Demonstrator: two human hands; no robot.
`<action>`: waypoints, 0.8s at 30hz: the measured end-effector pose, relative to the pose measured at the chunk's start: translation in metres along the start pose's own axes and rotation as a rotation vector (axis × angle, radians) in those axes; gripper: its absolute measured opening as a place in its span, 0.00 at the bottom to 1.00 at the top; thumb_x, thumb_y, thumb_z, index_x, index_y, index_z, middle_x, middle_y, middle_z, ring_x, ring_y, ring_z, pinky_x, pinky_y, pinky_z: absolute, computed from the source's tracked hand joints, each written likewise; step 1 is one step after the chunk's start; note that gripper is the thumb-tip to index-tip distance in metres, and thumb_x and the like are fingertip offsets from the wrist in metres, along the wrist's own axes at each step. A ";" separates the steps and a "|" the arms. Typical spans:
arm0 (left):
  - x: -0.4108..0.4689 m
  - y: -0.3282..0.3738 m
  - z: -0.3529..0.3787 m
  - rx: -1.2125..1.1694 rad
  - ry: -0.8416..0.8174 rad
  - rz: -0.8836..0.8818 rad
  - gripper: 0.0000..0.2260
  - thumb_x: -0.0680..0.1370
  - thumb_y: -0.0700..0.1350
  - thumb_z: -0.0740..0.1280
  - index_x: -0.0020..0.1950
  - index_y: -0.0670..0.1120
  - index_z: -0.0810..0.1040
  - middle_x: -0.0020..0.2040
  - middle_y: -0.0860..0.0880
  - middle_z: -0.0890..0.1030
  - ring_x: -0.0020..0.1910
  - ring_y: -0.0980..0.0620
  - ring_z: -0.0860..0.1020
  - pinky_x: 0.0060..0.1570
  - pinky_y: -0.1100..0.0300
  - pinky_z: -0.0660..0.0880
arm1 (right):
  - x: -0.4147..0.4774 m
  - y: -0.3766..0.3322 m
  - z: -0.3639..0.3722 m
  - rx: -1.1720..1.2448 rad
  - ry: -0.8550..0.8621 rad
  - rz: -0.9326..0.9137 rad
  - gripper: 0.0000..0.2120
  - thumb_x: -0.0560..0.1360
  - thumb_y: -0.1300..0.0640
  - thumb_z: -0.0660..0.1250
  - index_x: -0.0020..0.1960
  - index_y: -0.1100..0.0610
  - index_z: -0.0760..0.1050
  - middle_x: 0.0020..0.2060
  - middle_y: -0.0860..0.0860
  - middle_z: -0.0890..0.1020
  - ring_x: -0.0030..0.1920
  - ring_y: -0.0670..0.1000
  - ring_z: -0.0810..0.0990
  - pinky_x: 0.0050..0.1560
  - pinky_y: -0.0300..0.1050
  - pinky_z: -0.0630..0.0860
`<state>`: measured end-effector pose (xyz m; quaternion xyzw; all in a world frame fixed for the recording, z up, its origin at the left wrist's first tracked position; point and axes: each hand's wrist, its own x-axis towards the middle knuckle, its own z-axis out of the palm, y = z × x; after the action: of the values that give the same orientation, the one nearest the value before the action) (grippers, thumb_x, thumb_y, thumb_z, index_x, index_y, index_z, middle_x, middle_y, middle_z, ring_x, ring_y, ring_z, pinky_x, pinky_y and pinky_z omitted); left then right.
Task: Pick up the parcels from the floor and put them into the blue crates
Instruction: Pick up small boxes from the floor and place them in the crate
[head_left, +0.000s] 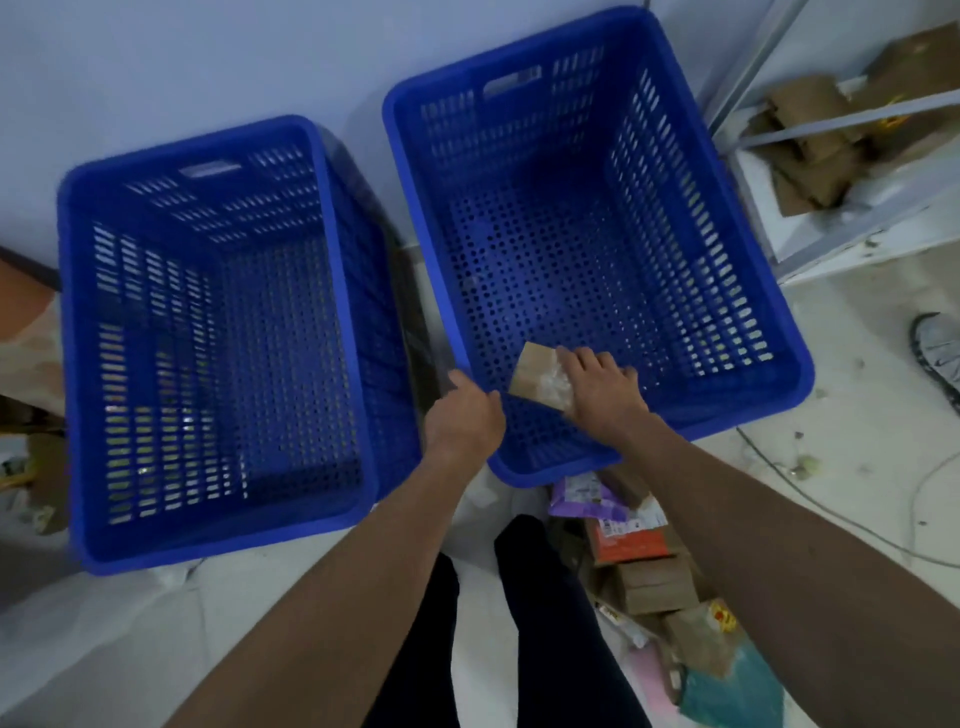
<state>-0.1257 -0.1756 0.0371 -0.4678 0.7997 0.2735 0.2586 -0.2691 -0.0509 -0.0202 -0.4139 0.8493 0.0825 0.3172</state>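
Dim, bluish indoor light; soft overall blur; wide-angle bending at edges; weak, diffuse shadows.

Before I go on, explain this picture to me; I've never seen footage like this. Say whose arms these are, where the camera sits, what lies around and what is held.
No machine here: a person wears a camera on the head, looking down, so the two arms are their own. On the floor stand two blue crates, the left crate and the right crate; neither shows a parcel lying in it. The right hand holds a small brown parcel within the right crate's opening. The left hand is curled at that crate's near rim; whether it grips it, I cannot tell. More parcels lie on the floor by the person's legs.
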 end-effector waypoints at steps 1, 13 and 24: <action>0.009 0.000 0.009 0.019 0.038 -0.002 0.31 0.85 0.54 0.53 0.78 0.33 0.50 0.55 0.41 0.81 0.52 0.40 0.81 0.42 0.51 0.73 | 0.010 0.000 0.010 -0.005 -0.022 -0.007 0.44 0.75 0.47 0.71 0.79 0.51 0.45 0.72 0.52 0.60 0.71 0.59 0.62 0.67 0.67 0.65; 0.035 -0.015 0.030 -0.006 0.298 0.071 0.21 0.86 0.52 0.51 0.69 0.35 0.60 0.30 0.53 0.69 0.32 0.44 0.79 0.29 0.55 0.68 | 0.085 -0.008 0.059 -0.011 -0.278 -0.024 0.46 0.72 0.43 0.73 0.78 0.49 0.48 0.70 0.53 0.62 0.67 0.61 0.65 0.61 0.60 0.74; 0.049 -0.030 0.012 0.074 0.341 0.050 0.26 0.86 0.52 0.50 0.75 0.32 0.55 0.30 0.53 0.66 0.26 0.50 0.69 0.23 0.60 0.58 | 0.093 -0.028 0.063 -0.094 -0.289 -0.081 0.48 0.71 0.37 0.72 0.77 0.56 0.50 0.68 0.57 0.59 0.67 0.59 0.65 0.59 0.57 0.76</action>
<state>-0.1176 -0.2092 -0.0105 -0.4775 0.8529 0.1670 0.1293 -0.2603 -0.1040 -0.1230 -0.4459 0.7725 0.1679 0.4198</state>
